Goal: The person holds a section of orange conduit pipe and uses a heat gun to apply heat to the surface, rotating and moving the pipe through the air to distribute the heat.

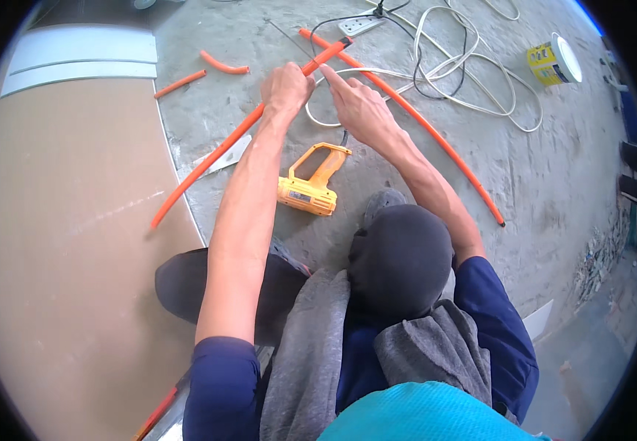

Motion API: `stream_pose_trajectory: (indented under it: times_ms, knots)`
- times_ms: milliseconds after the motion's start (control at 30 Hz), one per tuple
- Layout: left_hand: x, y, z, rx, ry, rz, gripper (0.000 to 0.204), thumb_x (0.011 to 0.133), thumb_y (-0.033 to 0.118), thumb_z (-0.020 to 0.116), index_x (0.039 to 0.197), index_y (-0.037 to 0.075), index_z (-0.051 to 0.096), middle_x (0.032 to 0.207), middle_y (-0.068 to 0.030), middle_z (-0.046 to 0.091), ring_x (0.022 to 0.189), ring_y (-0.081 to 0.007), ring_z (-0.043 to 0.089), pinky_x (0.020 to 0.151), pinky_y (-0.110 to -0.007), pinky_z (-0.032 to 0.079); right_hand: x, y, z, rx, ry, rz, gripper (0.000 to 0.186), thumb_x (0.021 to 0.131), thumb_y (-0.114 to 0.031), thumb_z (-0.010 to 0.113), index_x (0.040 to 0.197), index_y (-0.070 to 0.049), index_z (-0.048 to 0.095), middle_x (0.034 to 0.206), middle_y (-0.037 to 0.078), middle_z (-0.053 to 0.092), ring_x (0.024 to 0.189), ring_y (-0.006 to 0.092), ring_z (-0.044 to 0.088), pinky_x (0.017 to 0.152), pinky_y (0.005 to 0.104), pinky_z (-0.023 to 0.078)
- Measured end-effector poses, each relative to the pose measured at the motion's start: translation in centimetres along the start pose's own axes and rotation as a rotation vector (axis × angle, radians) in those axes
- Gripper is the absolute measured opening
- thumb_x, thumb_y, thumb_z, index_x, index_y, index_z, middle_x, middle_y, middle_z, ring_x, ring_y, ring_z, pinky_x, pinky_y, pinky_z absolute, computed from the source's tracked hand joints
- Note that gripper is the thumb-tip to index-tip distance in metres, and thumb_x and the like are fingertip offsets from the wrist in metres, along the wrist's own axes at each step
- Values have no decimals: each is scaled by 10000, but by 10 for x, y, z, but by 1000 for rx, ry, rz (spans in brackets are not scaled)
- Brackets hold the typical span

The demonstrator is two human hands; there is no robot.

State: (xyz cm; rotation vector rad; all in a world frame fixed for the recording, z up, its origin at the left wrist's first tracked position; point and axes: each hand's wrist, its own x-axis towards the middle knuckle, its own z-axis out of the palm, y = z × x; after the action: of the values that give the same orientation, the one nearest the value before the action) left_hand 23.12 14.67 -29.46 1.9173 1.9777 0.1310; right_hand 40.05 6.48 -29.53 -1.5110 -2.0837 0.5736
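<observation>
My left hand is wrapped round a long orange tube, whose dark-tipped upper end points up and right. My right hand has its index finger stretched to the tube just beyond my left hand, the other fingers loosely bent; its thumb is partly hidden. A second orange tube lies diagonally on the floor to the right. Below my hands a yellow heat gun lies on its side, beside a white scrap under my left arm. A thin metal rod lies above.
Two short orange pieces lie up left, near a large beige board and white strips. White and black cables loop around a power strip at the top. A yellow-labelled bucket stands up right. Rubble lies at the right.
</observation>
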Motion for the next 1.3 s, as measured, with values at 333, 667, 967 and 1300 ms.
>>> stream_pose_trajectory:
  times_ms: [333, 667, 967, 1300]
  knots:
    - [-7, 11, -3, 50, -27, -1, 372, 902, 367, 631, 1013, 44, 780, 949, -241, 750, 955, -409, 730, 842, -495, 570, 0, -3, -8, 3, -18, 26, 551, 975, -83, 502, 1519, -136, 429, 933, 239, 637, 747, 450, 663, 658, 521, 531]
    - [0, 2, -8, 53, 33, 60, 377, 897, 353, 623, 978, 18, 775, 939, -265, 738, 936, -431, 725, 833, -512, 568, 1, -5, -7, 55, 0, 49, 485, 1037, -150, 509, 1519, -147, 459, 938, 258, 653, 806, 448, 648, 712, 525, 503]
    - [1, -11, -12, 76, 110, 65, 271, 884, 268, 660, 917, 25, 775, 881, -253, 736, 887, -445, 727, 781, -541, 576, -22, -6, -5, 88, -4, 22, 634, 935, -59, 531, 1548, -133, 390, 933, 243, 652, 753, 454, 674, 697, 549, 551]
    - [3, 10, -3, -4, 24, 43, 337, 901, 333, 677, 931, 10, 767, 889, -283, 726, 888, -441, 727, 761, -539, 577, 14, -1, -8, 47, -113, 110, 654, 932, -63, 512, 1563, -128, 355, 1016, 253, 647, 819, 461, 689, 700, 548, 553]
